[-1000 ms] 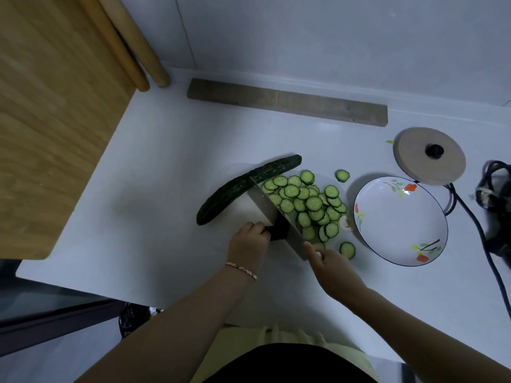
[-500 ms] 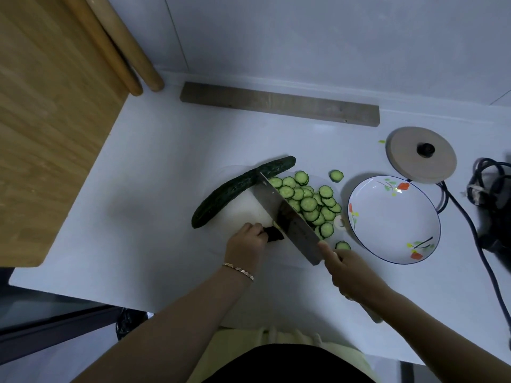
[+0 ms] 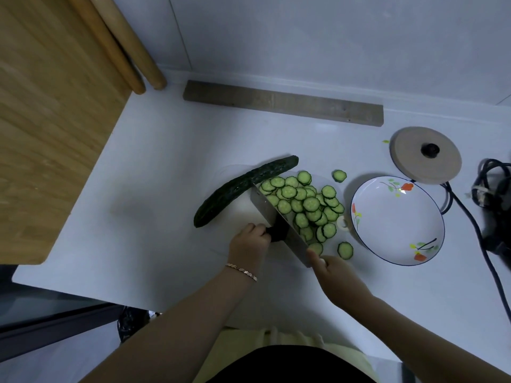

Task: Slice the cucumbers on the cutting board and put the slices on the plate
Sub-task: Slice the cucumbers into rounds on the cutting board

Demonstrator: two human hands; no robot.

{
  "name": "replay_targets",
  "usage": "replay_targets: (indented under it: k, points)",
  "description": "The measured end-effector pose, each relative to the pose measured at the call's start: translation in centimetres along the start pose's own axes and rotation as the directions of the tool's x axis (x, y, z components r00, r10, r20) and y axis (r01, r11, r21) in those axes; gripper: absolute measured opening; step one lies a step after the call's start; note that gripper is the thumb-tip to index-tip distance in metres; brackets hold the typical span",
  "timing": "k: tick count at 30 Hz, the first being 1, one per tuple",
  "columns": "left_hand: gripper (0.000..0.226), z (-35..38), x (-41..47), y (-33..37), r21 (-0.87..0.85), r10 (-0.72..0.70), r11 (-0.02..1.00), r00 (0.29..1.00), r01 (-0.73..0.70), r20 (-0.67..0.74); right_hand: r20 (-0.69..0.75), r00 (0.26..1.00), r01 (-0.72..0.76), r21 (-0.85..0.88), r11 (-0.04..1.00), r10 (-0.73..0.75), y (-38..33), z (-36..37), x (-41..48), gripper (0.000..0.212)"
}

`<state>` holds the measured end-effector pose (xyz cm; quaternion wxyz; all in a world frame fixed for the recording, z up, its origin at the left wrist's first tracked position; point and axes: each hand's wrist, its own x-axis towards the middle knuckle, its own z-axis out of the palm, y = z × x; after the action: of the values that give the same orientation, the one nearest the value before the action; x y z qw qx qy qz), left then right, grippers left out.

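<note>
- At the far left a wooden panel overhangs the white counter. Your free room on that side is the bare stretch of counter between the panel's edge and the cutting board.
- The counter's near edge cuts across the lower left of the frame, with something dark below it.
- In the upper left two round wooden poles lean into the corner where the counter meets the pale wall. A grey strip lies along the foot of that wall, well apart from the board.
- The white cutting board sits mid-frame. A whole cucumber lies slantwise across its upper-left part, and the knife's far corner meets it.
- Your left hand, with a bracelet at the wrist, has its fingers curled, pinching a dark cucumber stub against the blade's left face.
- The knife stands edge-down on the board, running from the whole cucumber toward you.
- Your right hand is closed round the knife's near end, and the handle is hidden under it.
- The slices are heaped on the board just right of the blade. One stray slice lies above the heap, and a second stray slice lies between your right hand and the plate.
- The plate sits just right of the board, its rim near the heap.
- In the upper right a round lid with a black knob lies beyond the plate, and black cables crowd the right edge of the frame.
</note>
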<state>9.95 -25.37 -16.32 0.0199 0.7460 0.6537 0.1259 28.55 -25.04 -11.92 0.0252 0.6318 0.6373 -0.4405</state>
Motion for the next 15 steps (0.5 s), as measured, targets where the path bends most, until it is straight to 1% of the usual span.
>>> replay_targets:
  k: [2,3,5,6,8,10,14,15]
  points:
    - [0.024,0.5,-0.1,-0.2,-0.003,-0.019,1.0,0.999,0.019,-0.038,0.001,1.0,-0.015,0.058,0.998,0.015,0.6,0.5,0.1,0.063]
    - [0.028,0.7,-0.2,-0.3,-0.023,-0.042,0.999,0.997,0.04,-0.061,0.011,0.999,-0.034,0.115,0.993,0.033,0.8,0.5,0.2,0.06]
    - [0.028,1.0,-0.3,-0.4,-0.056,-0.072,0.996,0.991,0.066,-0.114,0.038,0.995,-0.095,0.248,0.964,0.088,0.8,0.2,0.3,0.058]
    - [0.028,1.2,-0.4,-0.5,-0.062,-0.082,0.995,0.987,0.075,-0.135,0.049,0.993,-0.115,0.273,0.955,0.106,0.8,0.0,0.3,0.059]
    - [0.028,1.3,-0.5,-0.6,-0.062,-0.096,0.994,0.984,0.087,-0.149,0.052,0.992,-0.12,0.248,0.961,0.111,0.8,-0.5,0.4,0.056]
    - [0.026,1.2,-0.4,-0.6,-0.048,-0.091,0.995,0.987,0.085,-0.134,0.049,0.995,-0.097,0.219,0.971,0.088,0.8,-1.1,0.2,0.054]
    - [0.009,0.7,-0.3,-0.5,0.007,-0.044,0.999,0.997,0.045,-0.062,0.038,0.997,-0.067,0.177,0.982,0.061,0.4,-2.0,-0.3,0.054]
    - [0.012,0.6,-0.2,-0.5,0.001,-0.037,0.999,0.999,0.037,-0.04,0.041,0.998,-0.057,0.165,0.985,0.051,0.1,-2.1,-0.4,0.053]
